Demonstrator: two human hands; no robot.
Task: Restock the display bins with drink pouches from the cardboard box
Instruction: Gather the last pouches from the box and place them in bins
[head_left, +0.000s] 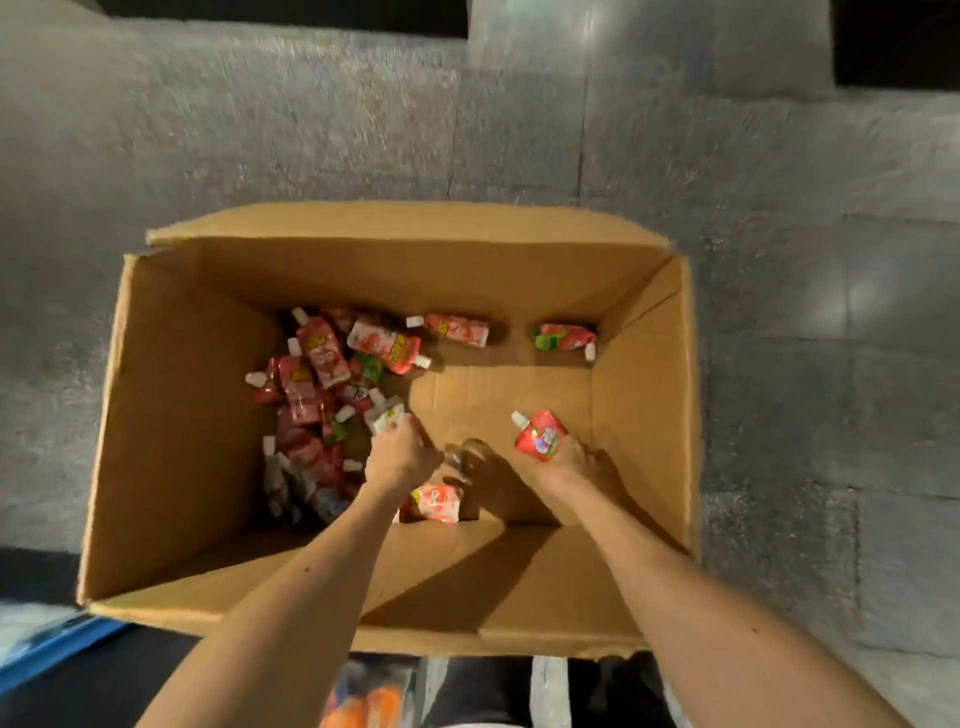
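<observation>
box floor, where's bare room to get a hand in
Bare floor of the box runs down the middle, between the pile on the left and the right wall, with the far pouches beyond and the left hand and right hand at its near end. The left side is crowded.

Floor: a grey speckled floor (779, 260) of large slabs is filling most of the view, with thin dark seams running between the slabs.
Sheen: a patch of the slabs on the right is reflecting soft light.
Cardboard box: an open cardboard box (171, 415) is sitting directly on the floor in the middle, its far flap folding outward.
Near left corner: a blue-edged object (57, 644), too blurred to name, is lying just beside the box's corner.
Lower left: a dark area (104, 686) is bordering the blue-edged object; its nature is staying unclear.
</observation>
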